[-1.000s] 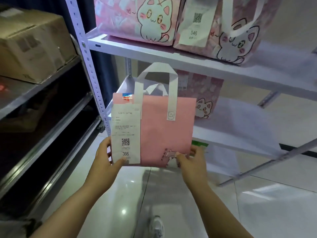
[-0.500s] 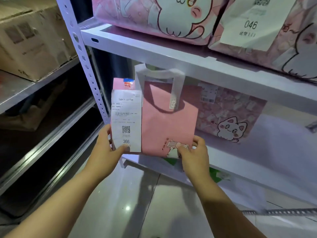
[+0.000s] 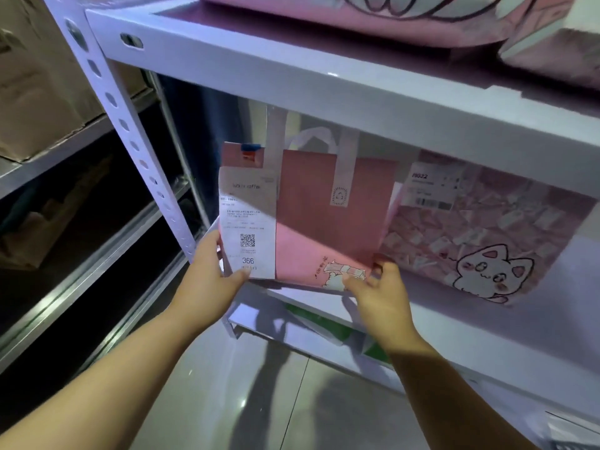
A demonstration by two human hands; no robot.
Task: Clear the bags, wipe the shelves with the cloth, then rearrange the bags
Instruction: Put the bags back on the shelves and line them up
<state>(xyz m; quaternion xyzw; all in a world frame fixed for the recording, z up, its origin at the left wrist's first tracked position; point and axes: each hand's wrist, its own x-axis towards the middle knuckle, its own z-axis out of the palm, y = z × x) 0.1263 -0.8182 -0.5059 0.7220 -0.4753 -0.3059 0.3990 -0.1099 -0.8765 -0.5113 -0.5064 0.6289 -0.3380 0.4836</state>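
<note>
Upright, the pink bag (image 3: 324,209) carries white handles and a receipt (image 3: 248,219) marked 366. Left hand (image 3: 207,280) and right hand (image 3: 380,297) pinch its bottom corners.

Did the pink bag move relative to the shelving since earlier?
Yes: the pink bag went inward, its top now under the upper shelf board, beside the cat-print bag.

matt pink cloth bag (image 3: 324,228), paper receipt (image 3: 248,222), glossy metal shelf (image 3: 324,79)

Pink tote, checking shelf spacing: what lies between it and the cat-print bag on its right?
Nothing: in the head view no gap shows between the pink tote, pinched by the left hand and right hand, and the cat-print bag.
</note>
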